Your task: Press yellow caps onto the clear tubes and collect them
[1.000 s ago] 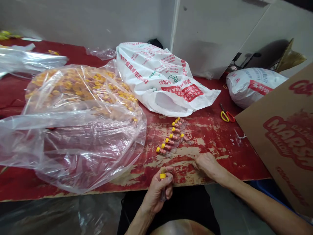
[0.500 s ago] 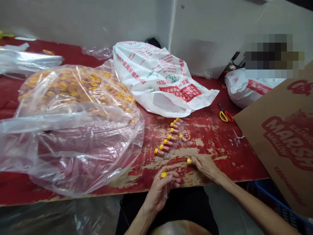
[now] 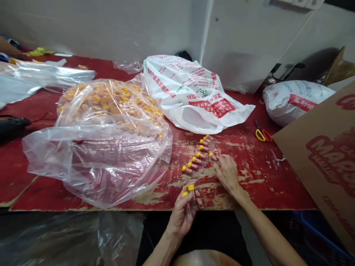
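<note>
The left hand (image 3: 183, 216) is clenching its grip around two yellow-capped tubes (image 3: 191, 195), which are standing out of the fist lengthwise with caps pointing away from the person. Ahead and right of that grip, the right hand (image 3: 227, 174) is resting on the bench (image 3: 255, 177), fingertips touching the row of tubes (image 3: 197, 159). I cannot tell whether it is pinching one. Those tubes are lying crosswise, caps leftward.

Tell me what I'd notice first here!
The big clear plastic bag stuffed with yellow-capped pieces, on the left of the worn red table, catches the eye first. Next comes the white plastic bag with red print at the back, then the row of small yellow-capped clear tubes by the right hand. The left hand holds two more tubes.
</note>
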`<state>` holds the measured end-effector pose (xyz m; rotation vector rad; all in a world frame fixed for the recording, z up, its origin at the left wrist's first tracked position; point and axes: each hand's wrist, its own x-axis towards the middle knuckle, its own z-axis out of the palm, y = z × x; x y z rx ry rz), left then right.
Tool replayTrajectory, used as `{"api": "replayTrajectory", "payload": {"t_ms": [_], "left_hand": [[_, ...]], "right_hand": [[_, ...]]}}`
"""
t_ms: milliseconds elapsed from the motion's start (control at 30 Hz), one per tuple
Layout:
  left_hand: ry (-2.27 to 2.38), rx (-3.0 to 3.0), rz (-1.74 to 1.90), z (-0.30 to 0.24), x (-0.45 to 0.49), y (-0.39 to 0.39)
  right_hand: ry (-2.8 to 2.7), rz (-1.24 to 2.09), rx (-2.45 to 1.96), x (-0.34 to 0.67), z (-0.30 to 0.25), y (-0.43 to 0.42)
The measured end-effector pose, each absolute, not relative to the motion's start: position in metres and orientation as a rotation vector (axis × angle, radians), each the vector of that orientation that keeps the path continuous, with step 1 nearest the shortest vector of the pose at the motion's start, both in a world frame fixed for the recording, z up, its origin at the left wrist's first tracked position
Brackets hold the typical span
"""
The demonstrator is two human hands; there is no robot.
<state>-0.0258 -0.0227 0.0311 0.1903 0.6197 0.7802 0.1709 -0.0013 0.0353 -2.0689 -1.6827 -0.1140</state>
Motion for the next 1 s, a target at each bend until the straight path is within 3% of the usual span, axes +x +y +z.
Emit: {"api": "replayTrajectory", "payload": {"t_ms": [200, 467, 600, 1000], "left_hand": [[0.600, 0.249, 0.743, 0.030, -0.029, -0.024], [0.577, 0.230, 0.712, 0.028, -0.028, -0.018], [0.596, 0.221, 0.689, 0.029, -0.028, -0.017], [0.616, 0.217, 0.668, 0.030, -0.015, -0.008]], "right_hand": [[-1.748, -0.046, -2.313, 0.187, 0.023, 0.028], [-2.251, 0.429, -2.267, 0.208, 0.078, -0.038], [-2.500, 0.321, -2.459, 0.206, 0.075, -0.047], [-2.372, 0.426, -2.590, 0.203, 0.043, -0.045]]}}
